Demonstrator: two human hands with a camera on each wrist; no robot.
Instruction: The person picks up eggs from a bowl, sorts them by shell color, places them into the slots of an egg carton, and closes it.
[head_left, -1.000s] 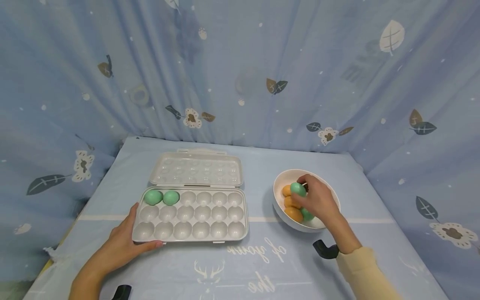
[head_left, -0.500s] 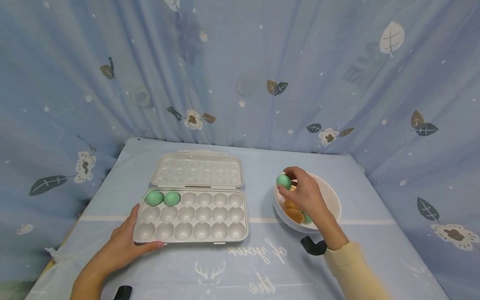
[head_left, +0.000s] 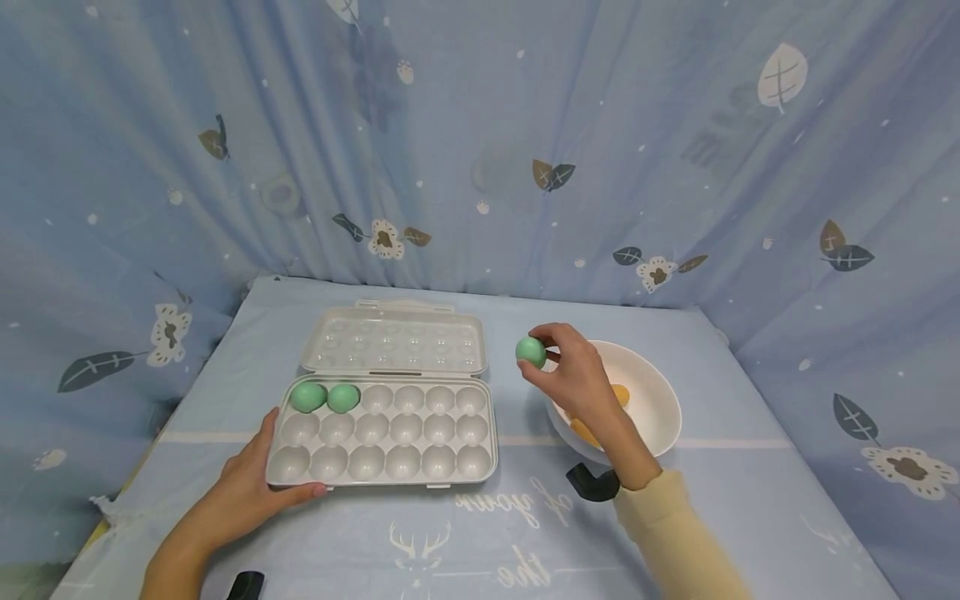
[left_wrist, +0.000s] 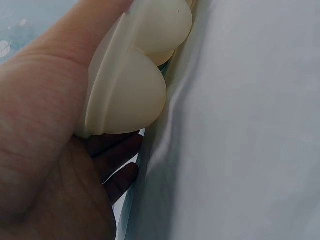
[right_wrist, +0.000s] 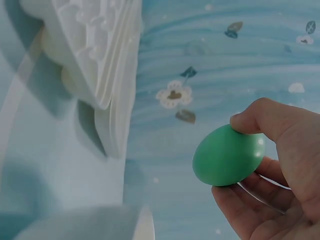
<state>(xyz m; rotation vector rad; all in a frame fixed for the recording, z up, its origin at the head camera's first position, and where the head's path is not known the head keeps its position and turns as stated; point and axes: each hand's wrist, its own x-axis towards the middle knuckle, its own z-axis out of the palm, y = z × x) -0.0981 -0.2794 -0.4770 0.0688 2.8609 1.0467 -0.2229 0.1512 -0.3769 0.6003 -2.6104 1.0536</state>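
We see a green egg (head_left: 531, 352) pinched in the right hand (head_left: 573, 382), up in the air between the white bowl (head_left: 654, 398) and the open egg tray (head_left: 382, 429). The grip is curled round it: thumb on top, fingertips (right_wrist: 250, 195) cupping it from beneath, most of the shell showing, as the right wrist view makes plain. The egg hangs just off the bowl's left rim and a little short of the tray's right edge, touching neither.

Below and behind that hand, the bowl rests on the tabletop (head_left: 525, 533), and we catch orange eggs (head_left: 619, 394) inside it, partly hidden by the wrist.

Over on the tray, two green eggs (head_left: 325, 397) sit side by side in the two leftmost cups of the back row. The clear lid (head_left: 394, 340) lies flat, folded back behind the tray.

The left hand (head_left: 247, 487) has the tray's near left corner: thumb laid along the left edge, fingers tucked under the front rim. From the left wrist view we see the palm and thumb pressed against the underside of the cups, fingers bent beneath.

A blue cloth with leaf and flower prints (head_left: 480, 167) drapes the tabletop and hangs behind it.
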